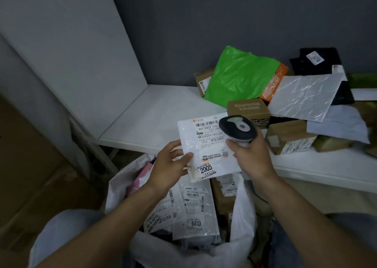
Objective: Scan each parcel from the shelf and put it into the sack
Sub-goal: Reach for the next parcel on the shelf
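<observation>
The left hand (173,163) pinches the left edge of a flat white parcel (206,149), held label-up above the open white sack (240,212), while the right hand (252,155) grips a handheld scanner (237,128) just over the parcel's upper right corner. The white shelf (146,120) lies bare to the left (its front edge just behind the parcel); the remaining parcels (285,96) crowd its right half.

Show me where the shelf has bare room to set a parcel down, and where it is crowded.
Bare: the left half of the shelf, between the white side panel, the grey back wall and the green bag; also a front strip before the brown box. Crowded: the right rear, where parcels pile up around the silver mailer.
</observation>
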